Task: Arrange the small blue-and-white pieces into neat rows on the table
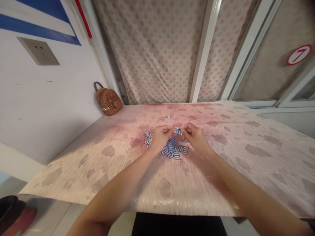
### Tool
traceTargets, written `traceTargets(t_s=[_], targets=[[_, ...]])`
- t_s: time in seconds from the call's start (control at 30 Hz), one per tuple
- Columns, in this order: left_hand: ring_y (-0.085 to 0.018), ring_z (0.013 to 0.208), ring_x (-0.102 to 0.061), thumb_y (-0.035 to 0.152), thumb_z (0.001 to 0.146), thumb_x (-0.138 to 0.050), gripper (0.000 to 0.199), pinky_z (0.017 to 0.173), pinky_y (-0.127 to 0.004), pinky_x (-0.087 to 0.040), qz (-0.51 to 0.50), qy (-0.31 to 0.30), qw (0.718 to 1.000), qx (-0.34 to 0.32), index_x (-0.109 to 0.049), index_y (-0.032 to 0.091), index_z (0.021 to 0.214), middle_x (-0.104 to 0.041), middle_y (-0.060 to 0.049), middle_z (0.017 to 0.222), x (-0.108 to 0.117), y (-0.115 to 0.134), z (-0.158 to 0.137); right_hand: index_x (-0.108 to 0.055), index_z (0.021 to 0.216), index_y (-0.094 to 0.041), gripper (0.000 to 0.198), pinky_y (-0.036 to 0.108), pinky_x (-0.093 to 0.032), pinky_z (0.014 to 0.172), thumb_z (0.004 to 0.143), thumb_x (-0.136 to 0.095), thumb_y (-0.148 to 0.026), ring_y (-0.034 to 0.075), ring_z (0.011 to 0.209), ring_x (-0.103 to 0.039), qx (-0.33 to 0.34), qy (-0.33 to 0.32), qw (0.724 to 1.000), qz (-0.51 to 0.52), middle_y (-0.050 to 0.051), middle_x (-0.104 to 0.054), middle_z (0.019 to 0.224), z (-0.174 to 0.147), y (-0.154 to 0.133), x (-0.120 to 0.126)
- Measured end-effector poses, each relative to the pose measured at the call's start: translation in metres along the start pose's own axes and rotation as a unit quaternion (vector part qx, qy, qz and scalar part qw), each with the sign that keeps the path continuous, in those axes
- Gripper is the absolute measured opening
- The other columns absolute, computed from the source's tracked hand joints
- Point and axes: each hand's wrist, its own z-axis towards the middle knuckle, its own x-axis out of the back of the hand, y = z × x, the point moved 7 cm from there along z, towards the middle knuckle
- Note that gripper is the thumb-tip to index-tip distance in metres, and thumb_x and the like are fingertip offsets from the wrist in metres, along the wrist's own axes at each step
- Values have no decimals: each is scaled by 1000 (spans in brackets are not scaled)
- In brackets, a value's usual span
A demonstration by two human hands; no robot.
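Observation:
Between my two hands is a small blue-and-white piece (178,130), raised a little over the table. My left hand (161,135) is closed in a pinch at its left side. My right hand (195,135) pinches at its right side, thumb and forefinger together. Right below lies a loose pile of small flat white pieces with blue edges (174,151). More of these pieces (147,139) lie left of my left hand, partly covered by it. A plain pale rectangle (182,143) rests by the pile near my right hand. What the pieces are is too small to tell.
A short row of similar pieces (168,117) lies farther back on the patterned tablecloth (164,190). In the back left corner a small brown backpack (109,101) leans at the wall. A dotted curtain (159,49) hangs behind the table.

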Motion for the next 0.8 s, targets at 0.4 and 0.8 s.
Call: traceTargets(t_s=[0.4, 0.8], targets=[[-17, 70, -71, 27, 80, -68, 14, 64, -24, -52, -10, 11, 1000, 8, -74, 14, 81, -75, -7, 78, 1, -1, 0, -53, 88, -22, 15, 26, -42, 52, 86, -55, -37, 14, 52, -55, 3, 4, 1000, 4, -3, -59, 61, 1, 1, 0], [-17, 72, -72, 27, 78, -70, 13, 66, -25, -55, -62, 29, 997, 42, -73, 14, 81, -74, -5, 75, 5, -1, -1, -61, 120, -25, 33, 37, -52, 81, 88, -56, -27, 23, 90, -63, 162, -18, 974, -157, 8, -61, 109, -5, -25, -5]])
